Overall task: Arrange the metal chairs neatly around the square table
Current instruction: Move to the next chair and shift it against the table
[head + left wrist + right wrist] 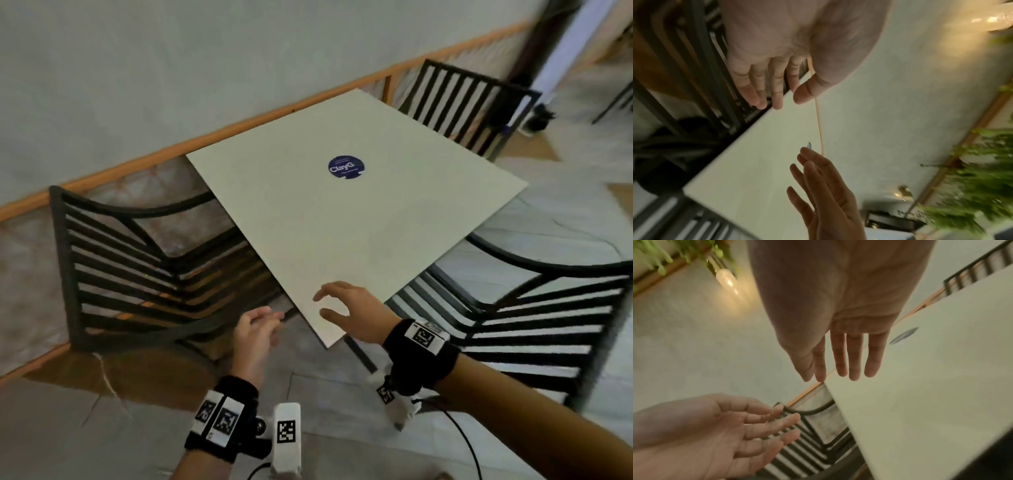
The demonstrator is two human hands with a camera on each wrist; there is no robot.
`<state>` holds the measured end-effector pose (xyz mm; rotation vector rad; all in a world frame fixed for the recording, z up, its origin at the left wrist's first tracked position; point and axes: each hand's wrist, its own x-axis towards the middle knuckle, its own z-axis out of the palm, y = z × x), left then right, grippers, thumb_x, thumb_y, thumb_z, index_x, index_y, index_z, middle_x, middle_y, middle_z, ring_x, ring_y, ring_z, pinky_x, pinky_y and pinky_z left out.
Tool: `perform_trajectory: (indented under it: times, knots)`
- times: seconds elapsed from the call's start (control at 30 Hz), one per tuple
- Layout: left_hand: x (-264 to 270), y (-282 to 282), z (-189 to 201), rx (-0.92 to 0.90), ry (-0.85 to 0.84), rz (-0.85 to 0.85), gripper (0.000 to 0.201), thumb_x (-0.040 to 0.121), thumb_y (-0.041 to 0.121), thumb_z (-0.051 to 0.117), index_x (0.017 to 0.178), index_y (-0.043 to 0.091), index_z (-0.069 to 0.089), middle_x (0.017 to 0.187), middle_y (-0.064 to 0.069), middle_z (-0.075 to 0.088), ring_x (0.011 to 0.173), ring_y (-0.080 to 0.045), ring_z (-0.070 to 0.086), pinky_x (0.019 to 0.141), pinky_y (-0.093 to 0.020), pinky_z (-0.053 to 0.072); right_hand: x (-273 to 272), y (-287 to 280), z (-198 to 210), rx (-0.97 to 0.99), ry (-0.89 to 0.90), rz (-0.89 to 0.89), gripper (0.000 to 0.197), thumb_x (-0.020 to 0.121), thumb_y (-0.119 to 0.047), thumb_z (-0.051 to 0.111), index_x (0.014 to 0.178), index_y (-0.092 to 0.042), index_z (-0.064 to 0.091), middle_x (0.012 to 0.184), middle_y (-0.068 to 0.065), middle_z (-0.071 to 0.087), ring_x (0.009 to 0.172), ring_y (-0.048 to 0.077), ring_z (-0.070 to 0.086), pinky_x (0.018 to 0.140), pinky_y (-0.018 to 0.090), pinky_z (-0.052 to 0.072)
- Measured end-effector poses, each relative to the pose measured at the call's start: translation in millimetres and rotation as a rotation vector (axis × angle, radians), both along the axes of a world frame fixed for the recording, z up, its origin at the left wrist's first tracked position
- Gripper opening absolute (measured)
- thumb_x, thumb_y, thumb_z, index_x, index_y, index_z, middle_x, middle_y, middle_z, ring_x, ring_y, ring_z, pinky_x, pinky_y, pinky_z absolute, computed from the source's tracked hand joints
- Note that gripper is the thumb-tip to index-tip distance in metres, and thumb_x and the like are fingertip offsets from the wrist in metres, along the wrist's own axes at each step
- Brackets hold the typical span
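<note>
Your right hand (346,308) floats over the near corner of the square table (359,219), fingers spread, holding nothing. Your left hand (255,330) is open too, beside the left chair (137,274)

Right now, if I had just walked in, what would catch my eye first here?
Probably the pale square table set cornerwise in the middle, with a round blue sticker on its top. Three black slatted metal chairs surround it: one at the left, one at the right, one at the far side. Both hands hover open at the near corner, the left hand beside it, the right hand above it.
</note>
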<state>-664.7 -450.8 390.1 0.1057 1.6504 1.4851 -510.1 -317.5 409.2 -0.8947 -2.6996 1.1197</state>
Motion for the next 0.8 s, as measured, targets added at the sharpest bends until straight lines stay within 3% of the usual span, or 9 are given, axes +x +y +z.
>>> perform_trajectory:
  times: [0.07, 0.2, 0.33, 0.43, 0.53, 0.7, 0.8]
  knots:
    - [47.4, 27.8, 7.6, 0.033, -0.008, -0.084, 0.026, 0.087, 0.004, 0.059, 0.11, 0.013, 0.051, 0.11, -0.018, 0.069, 0.103, -0.031, 0.064, 0.087, -0.039, 0.047, 57.7, 23.2, 10.9, 0.012, -0.023, -0.079, 0.025, 0.09, -0.033, 0.054, 0.115, -0.027, 0.057, 0.127, -0.002, 0.056, 0.108, 0.016, 0.058, 0.095, 0.033, 0.046]
    - [148.4, 83.3, 26.3, 0.048, -0.01, -0.197, 0.033, 0.087, 0.001, 0.056, 0.118, 0.009, 0.048, 0.109, -0.018, 0.069, 0.095, -0.028, 0.064, 0.073, -0.03, 0.049, 180.9, 73.4, 26.4, 0.074, -0.04, -0.166, 0.023, 0.087, -0.031, 0.057, 0.109, -0.025, 0.061, 0.116, -0.001, 0.061, 0.101, 0.017, 0.059, 0.091, 0.033, 0.048]
    - [234.4, 135.8, 40.7, 0.052, 0.073, -0.304, 0.033, 0.087, 0.011, 0.059, 0.119, 0.015, 0.051, 0.108, -0.011, 0.073, 0.105, -0.027, 0.067, 0.085, -0.034, 0.053, 292.3, 122.6, 47.4, 0.129, -0.057, -0.228, 0.02, 0.087, -0.027, 0.061, 0.106, -0.021, 0.062, 0.11, 0.002, 0.064, 0.101, 0.018, 0.059, 0.083, 0.026, 0.047]
    - [289.8, 172.2, 57.1, 0.048, 0.112, -0.382, 0.034, 0.084, 0.015, 0.063, 0.116, 0.017, 0.053, 0.11, -0.012, 0.072, 0.105, -0.026, 0.067, 0.091, -0.039, 0.053, 358.9, 159.9, 62.2, 0.11, -0.079, -0.277, 0.02, 0.087, -0.031, 0.06, 0.106, -0.026, 0.06, 0.114, -0.001, 0.063, 0.106, 0.015, 0.057, 0.087, 0.03, 0.048]
    - [330.8, 219.5, 74.4, 0.072, 0.15, -0.475, 0.036, 0.083, 0.015, 0.064, 0.118, 0.015, 0.054, 0.113, -0.015, 0.071, 0.107, -0.028, 0.067, 0.09, -0.039, 0.052, 404.8, 208.2, 70.3, 0.128, -0.113, -0.304, 0.021, 0.087, -0.031, 0.061, 0.107, -0.026, 0.061, 0.115, 0.001, 0.064, 0.108, 0.019, 0.058, 0.09, 0.035, 0.049]
    - [376.7, 324.2, 98.1, 0.119, 0.234, -0.528, 0.037, 0.081, 0.015, 0.065, 0.117, 0.013, 0.056, 0.113, -0.015, 0.072, 0.108, -0.031, 0.067, 0.089, -0.04, 0.052, 450.4, 309.8, 78.9, 0.182, -0.138, -0.303, 0.022, 0.086, -0.027, 0.062, 0.109, -0.024, 0.062, 0.118, 0.001, 0.063, 0.104, 0.021, 0.059, 0.085, 0.032, 0.048]
    - [399.4, 396.5, 106.5, 0.137, 0.311, -0.579, 0.032, 0.084, 0.013, 0.06, 0.116, 0.012, 0.058, 0.112, -0.014, 0.071, 0.105, -0.027, 0.067, 0.084, -0.034, 0.052, 469.4, 380.3, 82.5, 0.205, -0.18, -0.273, 0.022, 0.087, -0.025, 0.062, 0.108, -0.02, 0.062, 0.117, 0.004, 0.063, 0.104, 0.024, 0.06, 0.085, 0.034, 0.049]
